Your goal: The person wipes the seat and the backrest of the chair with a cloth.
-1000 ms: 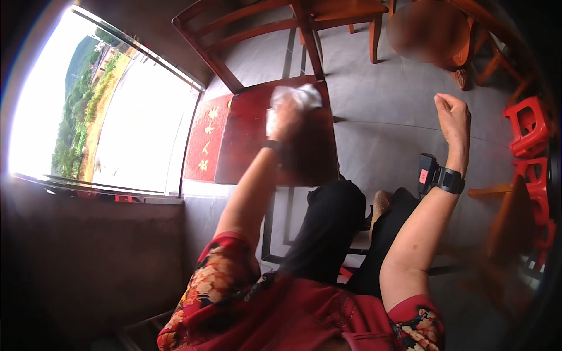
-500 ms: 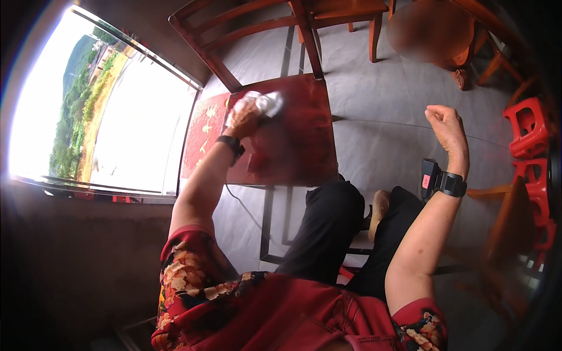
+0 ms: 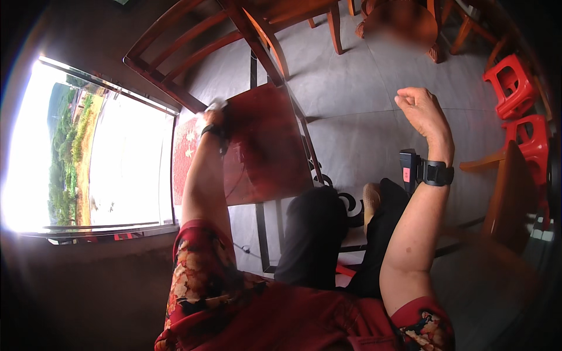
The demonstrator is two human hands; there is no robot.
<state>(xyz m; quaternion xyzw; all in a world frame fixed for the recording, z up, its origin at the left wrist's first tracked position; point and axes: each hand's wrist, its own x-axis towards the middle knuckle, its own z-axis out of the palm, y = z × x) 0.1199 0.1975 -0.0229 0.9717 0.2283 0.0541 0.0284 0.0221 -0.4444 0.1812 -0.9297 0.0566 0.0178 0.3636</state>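
Observation:
In front of me stands a dark red wooden chair, its flat seat (image 3: 266, 137) shiny and wet-looking in places. My left hand (image 3: 212, 120) is closed on a whitish cloth (image 3: 219, 105) at the far left corner of the seat, close to the foot of the chair's slatted back (image 3: 193, 55). Motion blurs the fingers, and the hand covers part of the cloth. Held up over the floor at the right, my right hand (image 3: 427, 114) touches nothing. Its fingers are bent and pressed together with nothing visible in them.
A red mat with pale characters (image 3: 184, 158) lies at the left, beside a bright window (image 3: 126, 152). Red plastic stools (image 3: 512, 88) and a wooden chair (image 3: 503, 193) stand at the right. More wooden furniture (image 3: 404, 20) is at the back, on grey floor tiles (image 3: 351, 140).
My left hand has slid the cloth from the seat's upper left area to its far left corner by the backrest. The view has shifted; my right hand stays raised in much the same pose.

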